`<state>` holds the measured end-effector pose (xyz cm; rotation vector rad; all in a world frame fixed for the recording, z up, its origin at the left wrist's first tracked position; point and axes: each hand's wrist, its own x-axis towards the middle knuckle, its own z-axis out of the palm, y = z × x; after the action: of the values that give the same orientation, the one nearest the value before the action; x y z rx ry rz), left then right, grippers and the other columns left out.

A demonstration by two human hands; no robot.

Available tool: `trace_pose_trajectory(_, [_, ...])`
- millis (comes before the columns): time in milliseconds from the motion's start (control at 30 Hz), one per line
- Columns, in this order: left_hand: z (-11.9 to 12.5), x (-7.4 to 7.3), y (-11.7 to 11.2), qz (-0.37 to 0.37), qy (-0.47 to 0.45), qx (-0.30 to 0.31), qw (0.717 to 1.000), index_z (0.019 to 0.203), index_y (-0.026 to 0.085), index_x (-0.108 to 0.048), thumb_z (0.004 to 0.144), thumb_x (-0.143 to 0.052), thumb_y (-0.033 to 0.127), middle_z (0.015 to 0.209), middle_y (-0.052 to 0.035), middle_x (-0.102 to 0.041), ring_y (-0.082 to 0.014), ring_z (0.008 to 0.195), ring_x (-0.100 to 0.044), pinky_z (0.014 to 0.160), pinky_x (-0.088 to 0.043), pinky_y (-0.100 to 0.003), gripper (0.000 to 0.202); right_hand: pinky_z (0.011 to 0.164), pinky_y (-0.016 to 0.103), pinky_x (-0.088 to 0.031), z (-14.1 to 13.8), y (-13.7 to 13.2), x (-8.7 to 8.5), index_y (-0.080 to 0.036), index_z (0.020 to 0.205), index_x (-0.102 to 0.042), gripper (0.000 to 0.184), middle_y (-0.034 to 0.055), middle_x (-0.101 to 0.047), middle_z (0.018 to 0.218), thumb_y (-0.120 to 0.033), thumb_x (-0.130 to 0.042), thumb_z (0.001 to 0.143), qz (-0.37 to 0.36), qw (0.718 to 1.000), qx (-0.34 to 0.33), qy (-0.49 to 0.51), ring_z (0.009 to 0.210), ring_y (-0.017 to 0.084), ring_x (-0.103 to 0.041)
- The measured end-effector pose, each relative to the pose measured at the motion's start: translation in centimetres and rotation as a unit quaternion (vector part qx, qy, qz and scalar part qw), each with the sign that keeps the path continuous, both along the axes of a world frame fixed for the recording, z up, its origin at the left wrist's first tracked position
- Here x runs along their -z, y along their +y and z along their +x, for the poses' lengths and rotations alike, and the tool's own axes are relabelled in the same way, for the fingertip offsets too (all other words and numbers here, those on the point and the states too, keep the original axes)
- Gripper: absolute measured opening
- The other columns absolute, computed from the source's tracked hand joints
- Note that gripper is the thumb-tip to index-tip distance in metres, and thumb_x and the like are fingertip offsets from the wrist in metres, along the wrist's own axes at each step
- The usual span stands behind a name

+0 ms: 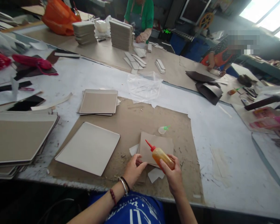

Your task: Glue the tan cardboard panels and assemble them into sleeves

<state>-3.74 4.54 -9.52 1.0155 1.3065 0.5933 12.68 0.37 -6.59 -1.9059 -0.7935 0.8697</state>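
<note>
My right hand [174, 174] is closed around an amber glue bottle [161, 156] with a red nozzle that points up and to the left. The nozzle tip hovers over a small brown card piece [158, 143] on the brown work mat [154, 121]. My left hand [134, 171] pinches the lower left edge of that card piece, with bracelets on its wrist. Small white paper scraps [155, 175] lie beside the card. A pale rounded board [88, 147] lies flat on the mat to the left.
Stacks of grey boards [16, 138] sit at the left, another stack [99, 102] lies ahead, and a clear plastic bag [143, 85] is beyond it. A small green-capped bottle [163, 129] lies on the mat. Two other people work at the far side of the table.
</note>
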Motion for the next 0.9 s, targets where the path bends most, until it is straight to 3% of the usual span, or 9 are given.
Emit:
trace_pose_trajectory(100, [-0.8,2.1,0.1,0.100,0.139,0.010,0.985,0.097,0.016,-0.051,0.065,-0.063,0.028,0.089,-0.0053,-0.055,-0.0189,0.081,-0.054,0.079,-0.044,-0.037,0.036,0.080,0.040,-0.047,0.8,1.4,0.2,-0.019,0.101,-0.051,0.052,0.0070,-0.059,0.097,-0.045,-0.070,0.060,-0.014,0.999,-0.012,-0.038,0.088,0.025,-0.059])
trace_pose_trajectory(267, [-1.3,3.9,0.6,0.167,0.217,0.076,0.959,0.109,0.016,-0.048,0.065,-0.063,0.020,0.100,-0.0083,-0.053,-0.0221,0.096,-0.051,0.088,-0.042,-0.041,0.046,0.077,0.040,-0.048,1.1,3.5,-0.1,-0.019,0.096,-0.054,0.050,0.0081,-0.059,0.097,-0.047,-0.070,0.057,-0.029,0.995,-0.037,-0.082,0.085,0.025,-0.058])
trace_pose_trajectory(467, [-1.6,4.0,0.6,0.202,0.236,0.132,0.941,0.116,0.019,-0.046,0.073,-0.057,0.020,0.102,-0.0076,-0.054,-0.0218,0.097,-0.051,0.089,-0.043,-0.041,0.045,0.078,0.040,-0.047,1.4,4.5,0.2,-0.019,0.097,-0.053,0.048,0.0080,-0.058,0.096,-0.045,-0.068,0.060,-0.030,0.992,-0.069,-0.104,0.089,0.025,-0.057])
trace_pose_trajectory(900, [-2.0,4.1,0.4,0.229,0.241,0.159,0.930,0.117,0.023,-0.049,0.078,-0.050,0.019,0.098,-0.0057,-0.054,-0.0205,0.092,-0.051,0.085,-0.045,-0.036,0.040,0.079,0.040,-0.044,1.7,6.0,0.8,-0.019,0.097,-0.052,0.043,0.0077,-0.055,0.096,-0.043,-0.065,0.063,-0.015,0.981,-0.108,-0.161,0.091,0.025,-0.053])
